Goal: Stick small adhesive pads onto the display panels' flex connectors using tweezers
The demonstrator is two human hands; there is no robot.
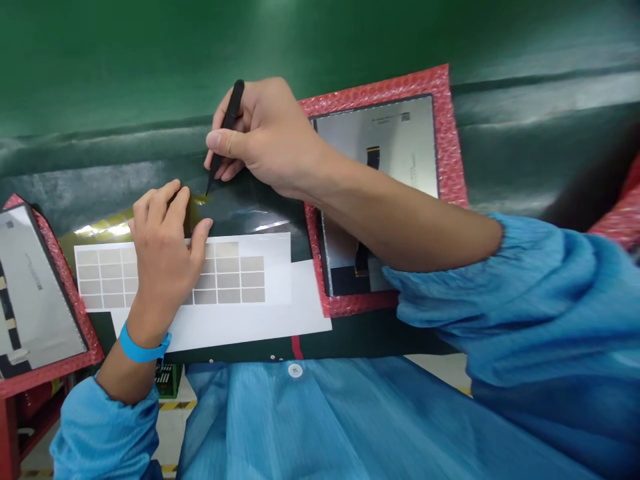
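Note:
My right hand (265, 137) grips black tweezers (227, 123) between thumb and fingers, tips pointing down. The tips meet the edge of a transparent yellow film strip (107, 227) on the bench. My left hand (167, 247) lies palm down, fingers stretched out, across the yellow film and a white sheet with grey rectangular labels (240, 280). Part of the film and some labels are hidden under it. A second white sheet (250, 327) lies beneath the label sheet. Beneath my right forearm is a display panel (400, 147) with a dark flex cable.
Red bubble wrap (445, 133) lies under the right panel. At the left edge, another display panel (47, 293) rests on red bubble wrap (90, 343). A green mat (525, 133) covers the bench. More red wrap (620, 213) appears at far right; a red frame (10, 427) stands lower left.

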